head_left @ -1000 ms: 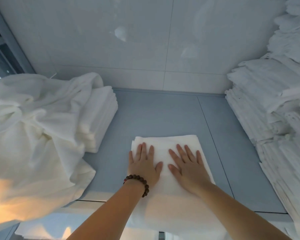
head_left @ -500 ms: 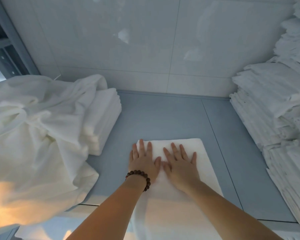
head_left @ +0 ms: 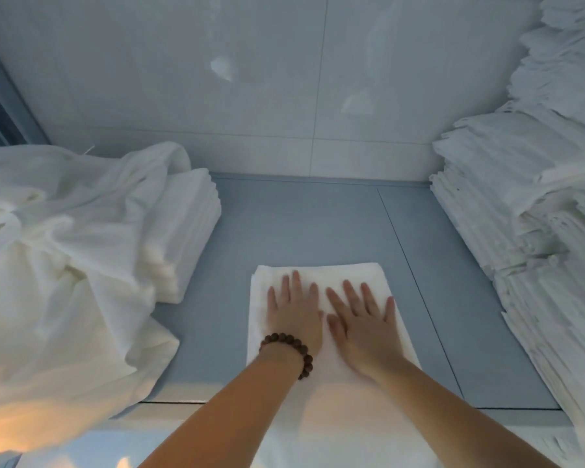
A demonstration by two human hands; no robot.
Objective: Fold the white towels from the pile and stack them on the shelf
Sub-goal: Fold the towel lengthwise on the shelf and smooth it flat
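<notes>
Under both palms lies the white towel (head_left: pixel 348 275), a long folded strip on the grey-blue shelf (head_left: pixel 301 224). Its far end sits square just beyond the fingertips, and its near end runs back beneath the forearms and over the shelf's front edge (head_left: pixel 169 402). The left hand (head_left: pixel 294 315), a dark bead bracelet (head_left: pixel 287 344) at its wrist, and the right hand (head_left: pixel 365 329) rest side by side on it. Both are flat, fingers straight and slightly spread, thumbs nearly touching; neither grips anything. I judge this the smoothing step midway through a fold: the cloth is pressed so the layers lie even. The next move likely calls for a pinch on the hanging near end, or on the far corners, to bring one end over the other with edges matched, before the packet goes to a stack.

Well left of the left hand sits the loose pile (head_left: pixel 58 265) of unfolded towels, crumpled and spilling toward the front edge. At its right side, left of and beyond the left hand, stands a low folded stack (head_left: pixel 190 228). Well right of the right hand rise tall stacks (head_left: pixel 537 251) of folded white cloth, their edges ragged. Beyond the fingertips the shelf runs to a glossy tiled wall (head_left: pixel 284 79). The drooping skirt of the pile is the nearest thing that might snag on a carry to the left. The tall stacks look uneven enough that another packet would need a careful, level set-down.
</notes>
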